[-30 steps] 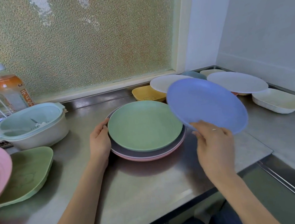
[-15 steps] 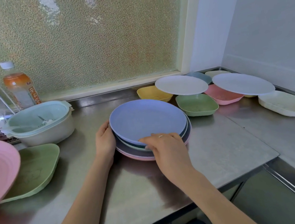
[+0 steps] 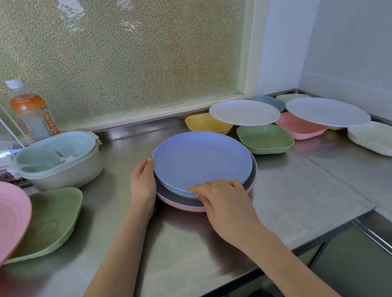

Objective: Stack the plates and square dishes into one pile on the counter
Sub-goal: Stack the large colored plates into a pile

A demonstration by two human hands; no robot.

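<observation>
Blue plate [image 3: 201, 160] lies flat — round, atop pile [image 3: 182, 203].

Left hand [image 3: 142, 185] cupped upright, fingers curled; right hand [image 3: 223, 200] palm-down, fingers spread, forearms angled inward.

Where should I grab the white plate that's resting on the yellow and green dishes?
Take the white plate by its front rim, probably coming from the front. That edge overhangs the green square dish, leaving room for fingers under it and a thumb on top; the back edge sits close to other dishes.
</observation>
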